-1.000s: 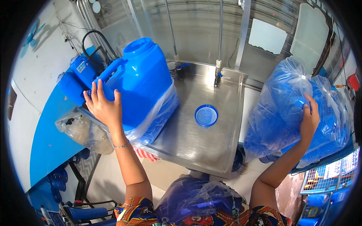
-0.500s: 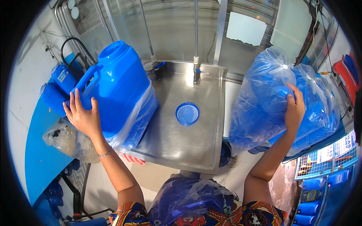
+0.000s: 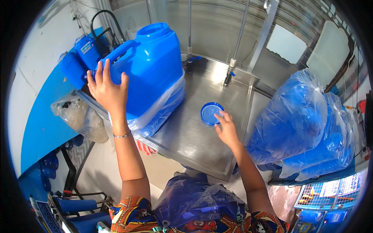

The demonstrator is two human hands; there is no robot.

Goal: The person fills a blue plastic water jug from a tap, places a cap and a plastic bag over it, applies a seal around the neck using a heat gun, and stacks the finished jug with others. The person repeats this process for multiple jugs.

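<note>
A large blue jug [image 3: 155,58] with an uncapped wide mouth stands on the left of a steel sink counter [image 3: 186,143], clear plastic [image 3: 165,108] bunched around its lower part. My left hand [image 3: 108,87] is open beside the jug's near-left side, below its handle, fingers spread; whether the palm touches the jug is hidden. On the counter lies a round blue lid [image 3: 211,113], pale in the middle. Over its right edge my right hand [image 3: 226,128] reaches with fingers apart and nothing held; contact with the lid I cannot make out.
Two pipes with taps [image 3: 229,75] come down behind the counter. To the right, blue containers in tied clear bags [image 3: 289,120] stand close together. Smaller blue containers [image 3: 74,70] and a bag of pale items [image 3: 79,120] sit at the left. Purple-blue plastic [image 3: 194,202] lies in front of my body.
My right hand has left the bagged containers on the right and come to the lid. My left hand stays by the jug, fingers spread. The whole view has shifted and tilted.
</note>
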